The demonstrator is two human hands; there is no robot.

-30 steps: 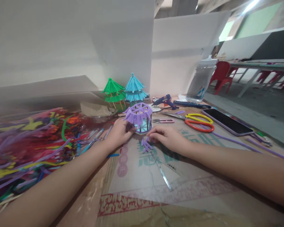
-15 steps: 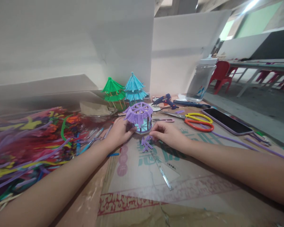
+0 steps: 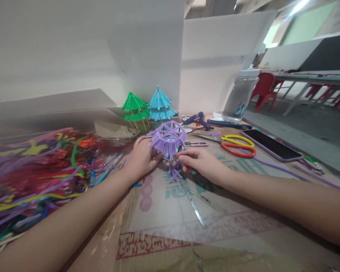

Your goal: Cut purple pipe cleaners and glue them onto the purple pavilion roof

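Observation:
Between my hands is a small purple-roofed model (image 3: 170,136), tilted a little, with dark posts and a light blue floor. My left hand (image 3: 144,156) grips its left side, the thumb at the base edge. On the other side my right hand (image 3: 197,162) has thumb and fingers pressed together at the base's right edge, closed on the model. Just below lie short purple strips (image 3: 175,174) on the printed cardboard (image 3: 158,211). Behind the model stand a green-roofed model (image 3: 134,107) and a blue-roofed one (image 3: 160,105).
Scissors (image 3: 238,145), a phone (image 3: 272,145), a glue gun (image 3: 197,120), a utility knife (image 3: 229,124) and a water bottle (image 3: 240,96) are at the right. Colourful craft strips (image 3: 39,170) heap at the left, near a bowl (image 3: 115,132). Silvery tweezers (image 3: 197,211) lie in front.
The purple model has tilted and shifted slightly right, off the cardboard. My right fingers have moved a little left and closed on its edge.

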